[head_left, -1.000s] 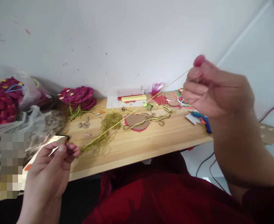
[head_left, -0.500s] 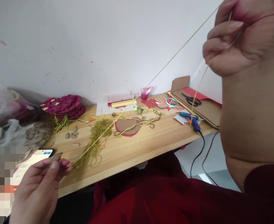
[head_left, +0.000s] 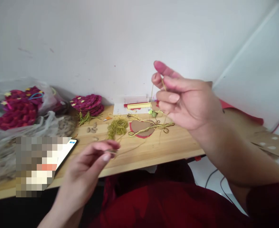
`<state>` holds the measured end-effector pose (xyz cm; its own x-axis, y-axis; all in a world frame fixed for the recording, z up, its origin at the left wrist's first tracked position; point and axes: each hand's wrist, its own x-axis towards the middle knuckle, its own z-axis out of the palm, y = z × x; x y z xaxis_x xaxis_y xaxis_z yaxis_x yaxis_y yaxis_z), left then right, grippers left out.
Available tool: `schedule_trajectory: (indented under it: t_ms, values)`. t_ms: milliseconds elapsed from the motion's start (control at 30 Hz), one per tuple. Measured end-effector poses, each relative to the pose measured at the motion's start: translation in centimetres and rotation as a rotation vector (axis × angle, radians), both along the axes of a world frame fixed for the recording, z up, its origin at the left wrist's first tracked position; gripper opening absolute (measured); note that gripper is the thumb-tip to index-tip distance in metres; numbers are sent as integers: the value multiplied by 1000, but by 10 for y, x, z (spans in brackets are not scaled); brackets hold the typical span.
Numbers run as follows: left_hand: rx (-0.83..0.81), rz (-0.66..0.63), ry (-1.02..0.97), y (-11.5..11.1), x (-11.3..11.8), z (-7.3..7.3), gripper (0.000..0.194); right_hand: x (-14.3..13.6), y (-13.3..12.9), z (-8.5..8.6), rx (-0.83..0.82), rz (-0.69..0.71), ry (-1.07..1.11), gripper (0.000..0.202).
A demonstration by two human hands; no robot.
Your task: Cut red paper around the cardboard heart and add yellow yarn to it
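Observation:
My left hand (head_left: 89, 167) is closed in a pinch above the table's front edge, holding a small brownish piece (head_left: 111, 152) whose kind I cannot make out. A yellow-olive strand of yarn (head_left: 152, 95) hangs from my right hand (head_left: 189, 101), which is raised with the yarn pinched between its fingers. Another stretch of yarn runs slack near the left fingertips. Behind the left hand lies a loose heap of olive yarn (head_left: 117, 127). Farther right, twisted yarn cords (head_left: 163, 125) lie across a brown cardboard disc (head_left: 140, 127) with a red edge.
Small brown shell-like pieces (head_left: 92, 129) lie left of the yarn heap. Purple knitted pieces with yellow stars (head_left: 89, 104) are stacked at the back. Plastic bags (head_left: 52, 101) and a phone (head_left: 69, 152) occupy the left. Paper strips (head_left: 139, 105) rest by the wall.
My right hand has come down from the upper right towards the middle, and the taut yarn has slackened. The left hand, still pinching, appears farther right. The view has shifted too.

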<state>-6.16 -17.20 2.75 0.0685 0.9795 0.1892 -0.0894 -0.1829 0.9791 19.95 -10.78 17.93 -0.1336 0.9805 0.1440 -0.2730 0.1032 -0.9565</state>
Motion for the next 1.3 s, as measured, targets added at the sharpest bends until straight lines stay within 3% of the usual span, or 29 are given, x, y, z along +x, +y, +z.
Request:
schedule_trajectory:
  t_ms: [100,233,300,400,533,767,833,933,1067,1167,1300]
  values:
    - [-42,-242,-159,11,42,22,5,-19,3,-18,2,103,62,25]
    - [-148,-439,-397,25,72,20,9,-24,14,-36,0,111,139,27]
    - [-235,-427,-446,29,70,13,12,-15,24,-44,8,50,158,27]
    - [-311,-310,-443,32,52,3,18,9,37,-56,19,-60,145,26]
    - [-384,-210,-432,32,24,2,28,34,42,-75,-74,-140,190,25]
    - [-377,-148,-428,22,7,4,33,24,29,-113,-323,-147,152,21]
    - [-380,-151,-418,22,5,0,30,16,25,-114,-381,-132,197,23]
    - [-373,-188,-373,24,11,-4,21,-1,16,-104,-404,-92,324,27]
    - [-257,-396,-305,27,44,-2,12,-27,3,-81,-377,37,406,22]
    - [-310,-532,-346,30,63,0,17,-30,2,-71,-339,44,433,23]
    - [-355,-421,-338,33,49,-4,22,-3,11,-77,-313,-58,423,23]
